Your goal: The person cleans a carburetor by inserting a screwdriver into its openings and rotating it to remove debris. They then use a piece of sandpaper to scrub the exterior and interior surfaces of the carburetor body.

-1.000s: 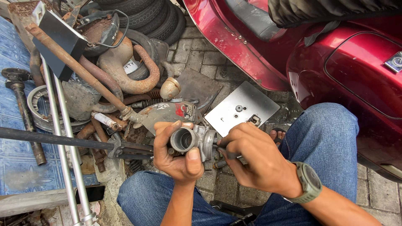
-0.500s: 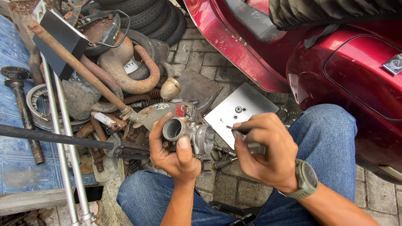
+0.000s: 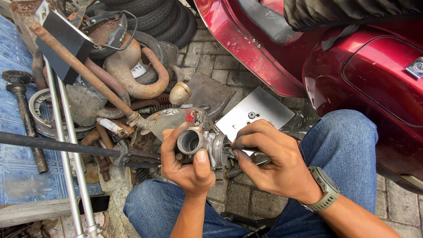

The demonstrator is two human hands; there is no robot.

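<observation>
Left hand (image 3: 187, 165) wrapped around a grey metal carburetor (image 3: 200, 145), thumb pressed on its near side, fingers curled behind, round open mouth tilted up toward the camera. Held above the lap, between 2 knees in blue jeans (image 3: 348, 145), just over the paving stones (image 3: 211, 61).

Right hand (image 3: 269, 161) closed in a narrow pinch on a thin dark tool (image 3: 240, 148), its tip set against the carburetor's right side; kind of tool too hidden by the fingers to tell. Green watch (image 3: 324, 189) on that wrist.

Just behind the carburetor, on the ground: a crumpled plastic bottle (image 3: 176, 117) with a red label, and a flat silver plate (image 3: 255, 112) with small holes, lying near the right hand's knuckles.

To the left, a heap of rusty scrap: a curved exhaust pipe (image 3: 145, 79), a long rusty rod (image 3: 83, 72) slanting down toward the bottle, a dark bar (image 3: 61, 147) lying crosswise, 2 pale metal tubes (image 3: 66, 145) running up and down. Stacked tires (image 3: 150, 15) at the top of the heap.

At upper right, a dark red scooter body (image 3: 365, 75), close beside the right knee.
</observation>
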